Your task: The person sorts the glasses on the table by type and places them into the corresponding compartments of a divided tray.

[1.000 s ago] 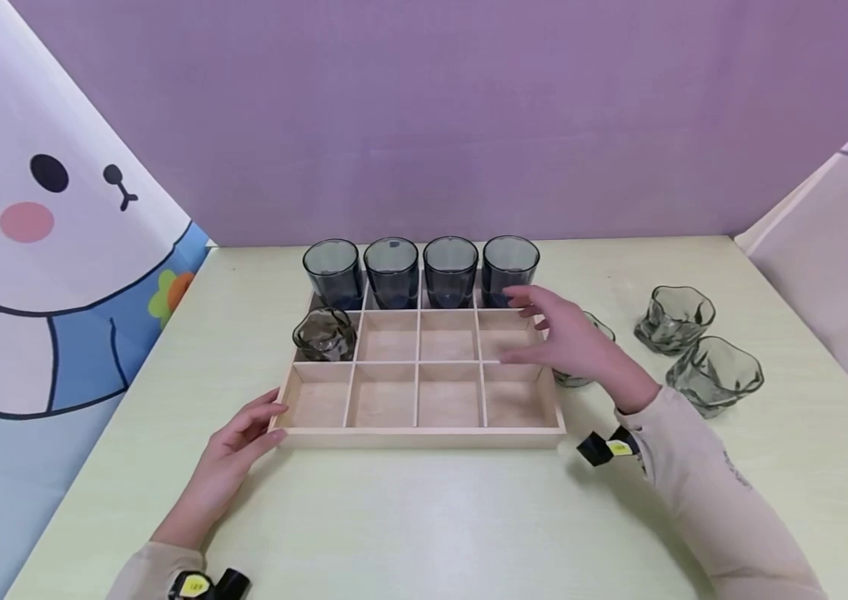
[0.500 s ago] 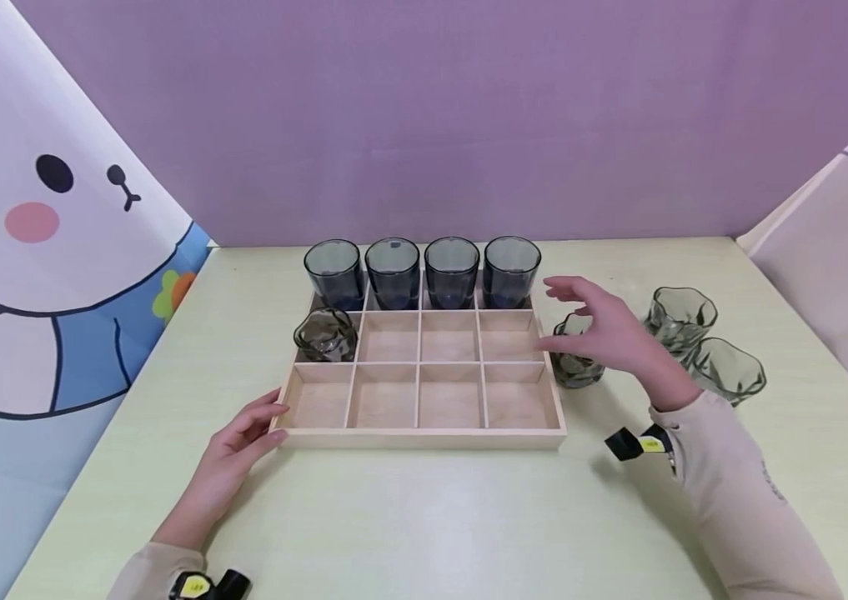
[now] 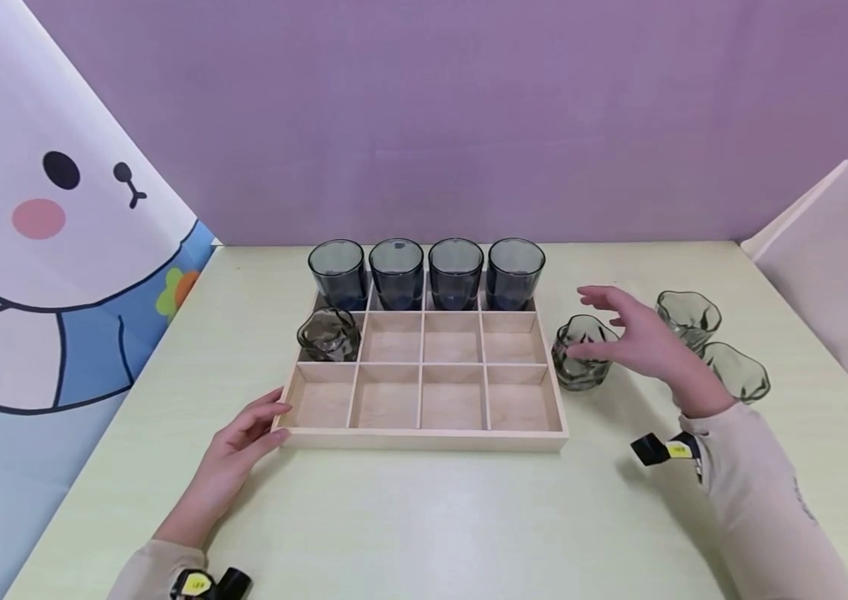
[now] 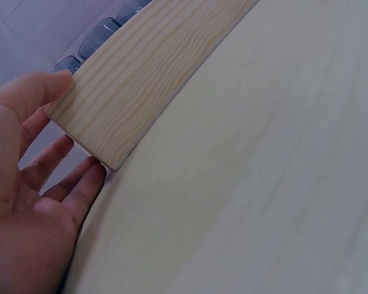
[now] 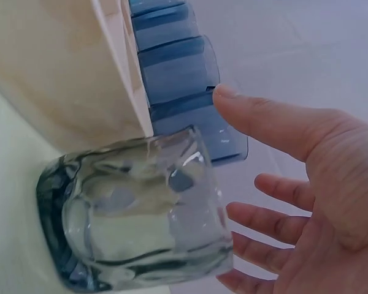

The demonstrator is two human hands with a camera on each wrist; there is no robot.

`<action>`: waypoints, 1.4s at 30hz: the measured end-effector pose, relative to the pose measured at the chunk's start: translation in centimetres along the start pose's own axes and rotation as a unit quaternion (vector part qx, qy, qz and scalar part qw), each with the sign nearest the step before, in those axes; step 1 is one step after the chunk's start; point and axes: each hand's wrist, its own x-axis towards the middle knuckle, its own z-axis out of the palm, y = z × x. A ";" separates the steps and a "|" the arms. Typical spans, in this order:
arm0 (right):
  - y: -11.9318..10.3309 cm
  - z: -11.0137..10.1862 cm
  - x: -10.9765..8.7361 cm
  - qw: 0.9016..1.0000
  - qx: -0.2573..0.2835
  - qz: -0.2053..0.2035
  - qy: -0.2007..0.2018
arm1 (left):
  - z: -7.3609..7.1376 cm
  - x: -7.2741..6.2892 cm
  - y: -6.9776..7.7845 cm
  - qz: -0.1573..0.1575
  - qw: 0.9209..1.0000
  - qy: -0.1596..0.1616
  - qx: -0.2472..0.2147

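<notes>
My left hand [image 3: 239,437] holds the front left corner of a divided wooden tray [image 3: 424,438]; in the left wrist view its thumb rests at the upper edge and its fingers meet the side. My right hand [image 3: 637,337] is just beside a wavy clear grey glass [image 3: 581,371] standing right of the tray. Its thumb and fingers are spread, and the right wrist view shows the glass [image 5: 147,214] ungripped in front of them. Several smooth blue-grey tumblers [image 3: 397,275] fill the tray's back row. One wavy glass [image 3: 329,335] sits in the middle row's leftmost compartment.
Two more wavy glasses stand farther right: one at the back [image 3: 688,317] and one in front [image 3: 739,372], partly hidden by the right forearm. A purple backdrop [image 3: 454,125] rises behind the table [image 3: 424,517], and a cartoon-printed cloth [image 3: 3,333] hangs at left.
My right hand has moved right, from over the tray's right compartments to the nearest wavy glass outside it. The left hand stays at the tray corner.
</notes>
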 end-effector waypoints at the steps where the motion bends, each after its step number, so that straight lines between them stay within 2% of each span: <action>1: 0.1 0.0 -0.1 1.000 -0.001 0.003 -0.001 | 0.0 0.0 0.0 -0.001 1.000 -0.001 0.000; 11: 1.2 0.5 -0.5 0.998 0.024 0.031 -0.040 | 0.0 0.1 -0.1 0.004 1.000 -0.002 -0.006; 22: 2.5 1.0 -0.5 0.997 0.057 0.032 -0.044 | 0.0 0.1 -0.1 0.016 1.000 -0.004 -0.014; 30: 3.3 1.1 -0.7 0.994 0.089 0.051 -0.049 | 0.0 0.1 0.0 0.011 1.000 -0.005 -0.009; 34: 3.5 0.9 -0.8 0.990 0.121 0.040 -0.057 | 0.0 0.1 0.0 0.010 1.000 -0.005 -0.009; 42: 4.5 0.4 -0.5 0.977 0.189 -0.011 -0.099 | 0.0 0.0 0.0 0.012 1.000 -0.005 -0.004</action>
